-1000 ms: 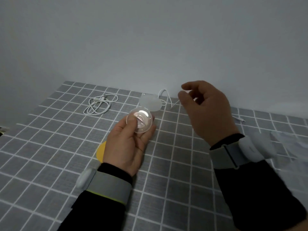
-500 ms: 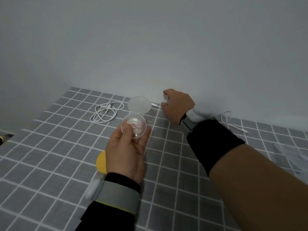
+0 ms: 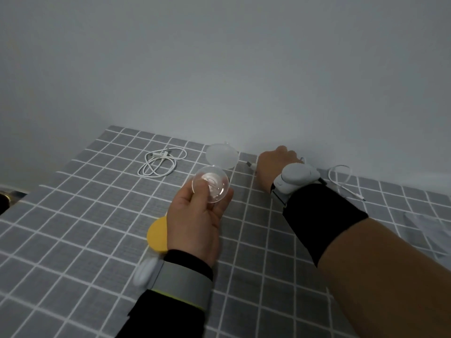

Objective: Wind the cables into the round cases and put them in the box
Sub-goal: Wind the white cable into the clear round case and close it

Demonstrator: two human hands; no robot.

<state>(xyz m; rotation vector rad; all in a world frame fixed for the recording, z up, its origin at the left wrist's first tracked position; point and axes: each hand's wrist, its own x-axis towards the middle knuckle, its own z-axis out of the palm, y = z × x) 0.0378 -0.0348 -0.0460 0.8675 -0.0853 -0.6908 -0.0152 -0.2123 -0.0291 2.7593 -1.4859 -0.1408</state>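
My left hand [image 3: 199, 217] holds a clear round case [image 3: 211, 187] above the table, its frosted lid [image 3: 221, 156] hinged open and pointing away from me. My right hand [image 3: 273, 168] reaches to the table's far edge by the wall, fingers closed around a white cable [image 3: 340, 178]. One plug end [image 3: 250, 164] sticks out to the left of the hand; the rest loops out to the right of the wrist. A second white cable [image 3: 159, 164] lies coiled at the far left.
A yellow round case [image 3: 157, 236] lies on the grey checked tablecloth [image 3: 73, 228], partly hidden under my left hand. Something clear and plastic [image 3: 427, 230] lies at the right edge. A grey wall stands right behind the table.
My right hand went from hovering over the middle of the table to the far edge and closed on the cable there. The case's lid now stands open. My left hand stayed put.
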